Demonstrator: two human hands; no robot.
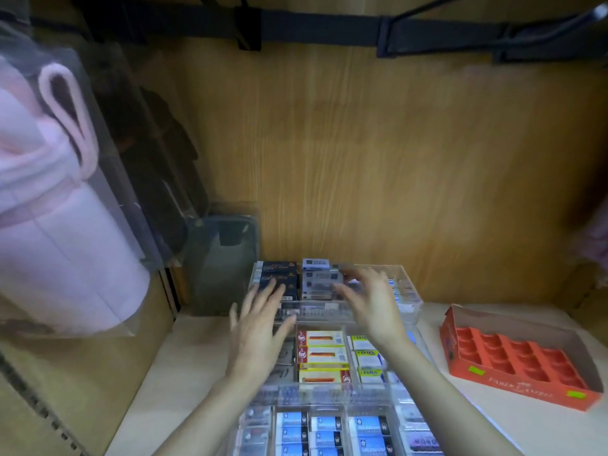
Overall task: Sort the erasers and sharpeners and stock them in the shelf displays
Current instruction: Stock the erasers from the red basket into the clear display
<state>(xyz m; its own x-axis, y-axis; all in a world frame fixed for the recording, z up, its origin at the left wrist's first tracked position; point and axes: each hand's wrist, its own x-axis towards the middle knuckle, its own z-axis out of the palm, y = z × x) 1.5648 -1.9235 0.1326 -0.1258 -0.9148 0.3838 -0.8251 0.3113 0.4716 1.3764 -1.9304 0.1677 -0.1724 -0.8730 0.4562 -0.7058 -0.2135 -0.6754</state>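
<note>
A clear tiered display [409,284] stands on the shelf and holds boxed erasers. Its back tier has dark blue boxes [278,274] and grey boxes [317,279]. The middle tier holds red-and-yellow erasers [324,355] and white erasers with yellow and blue labels [368,358]. Blue-sleeved erasers [325,429] fill the front tier. My left hand [260,327] hovers over the left side of the back tier with fingers spread and holds nothing. My right hand [368,297] reaches over the grey boxes, fingers apart; the image is blurred there.
An orange cardboard tray [516,358] with bare moulded pockets lies on the shelf at the right. A dark pouch [223,255] stands left of the display. Pink fleece items in clear packaging [49,199] hang at the far left. The wooden back panel [394,159] rises behind.
</note>
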